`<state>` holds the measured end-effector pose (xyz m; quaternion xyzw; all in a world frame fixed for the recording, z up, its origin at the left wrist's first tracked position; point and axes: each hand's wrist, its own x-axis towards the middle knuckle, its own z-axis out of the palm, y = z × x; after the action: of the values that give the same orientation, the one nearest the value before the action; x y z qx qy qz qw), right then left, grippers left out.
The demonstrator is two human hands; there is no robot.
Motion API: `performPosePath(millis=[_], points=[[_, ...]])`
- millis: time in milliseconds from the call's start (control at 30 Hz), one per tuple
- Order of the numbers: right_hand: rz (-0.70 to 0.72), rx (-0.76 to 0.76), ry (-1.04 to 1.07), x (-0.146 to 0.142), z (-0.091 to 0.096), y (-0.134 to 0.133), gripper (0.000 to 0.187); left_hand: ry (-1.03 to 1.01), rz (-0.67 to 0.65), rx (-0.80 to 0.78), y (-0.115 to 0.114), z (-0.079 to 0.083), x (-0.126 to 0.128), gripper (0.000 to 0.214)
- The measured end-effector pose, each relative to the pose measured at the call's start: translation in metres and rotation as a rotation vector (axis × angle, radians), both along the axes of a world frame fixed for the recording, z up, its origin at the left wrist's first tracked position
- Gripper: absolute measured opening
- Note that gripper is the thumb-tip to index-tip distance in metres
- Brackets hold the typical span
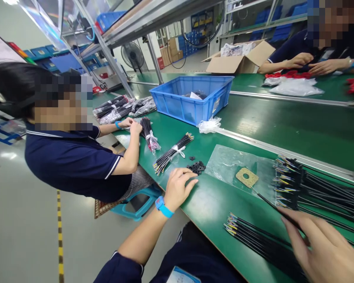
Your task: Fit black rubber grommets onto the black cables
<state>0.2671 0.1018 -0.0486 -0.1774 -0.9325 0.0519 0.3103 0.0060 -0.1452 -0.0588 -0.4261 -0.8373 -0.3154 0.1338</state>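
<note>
My left hand [179, 188] is over the table edge, thumb and fingers apart, beside a pile of small black parts [197, 168]. No object shows in it. My right hand [327, 245] pinches a thin black rod [273, 204] with a narrow pale tip; whether it is a tool or a cable I cannot tell. Its tip points at a tan perforated square plate [247, 177] with a round hole, lying on a clear plastic bag [224, 163]. Below the rod lies a row of black cables [253, 237] with coloured wire ends. A larger cable bundle [321, 188] is at the right.
Near the co-worker [76, 165] at left lie a tied cable bundle [172, 152] and another bundle [147, 131] by their hands. A blue bin [191, 114] stands behind. Across the table are a cardboard box [233, 63] and another person's hands [324, 67] near red parts.
</note>
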Motion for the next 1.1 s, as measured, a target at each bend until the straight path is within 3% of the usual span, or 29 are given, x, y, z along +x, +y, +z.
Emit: performPosePath(millis=[100,200,333,500,667,767,900,1100], points=[[-0.003,0.399,-0.077,-0.023,0.007,0.008,0.028,0.094,0.008,-0.125,0.016,0.0,-0.015,0.022],[-0.041,0.528,-0.086,-0.034,0.005,0.007,0.023,0.182,0.025,-0.259,0.036,0.005,-0.027,0.021],[-0.092,0.508,-0.149,-0.038,-0.006,0.001,0.019,0.203,0.012,-0.404,0.052,0.012,-0.034,0.011],[-0.056,0.461,-0.243,-0.04,-0.012,0.0,0.021,0.115,-0.001,-0.523,0.059,0.028,-0.032,0.01],[-0.036,0.468,-0.237,-0.044,-0.012,0.001,0.026,0.029,-0.032,-0.561,0.063,0.036,-0.033,0.008],[-0.031,0.482,-0.214,-0.047,-0.011,-0.001,0.029,0.0,-0.078,-0.377,0.061,0.034,-0.034,0.008],[-0.034,0.482,-0.205,-0.05,-0.007,-0.004,0.028,-0.156,-0.22,0.084,0.063,0.04,-0.032,0.009],[-0.01,0.475,-0.161,-0.049,-0.001,-0.006,0.028,-0.644,-0.373,0.559,0.103,0.066,-0.014,0.024]])
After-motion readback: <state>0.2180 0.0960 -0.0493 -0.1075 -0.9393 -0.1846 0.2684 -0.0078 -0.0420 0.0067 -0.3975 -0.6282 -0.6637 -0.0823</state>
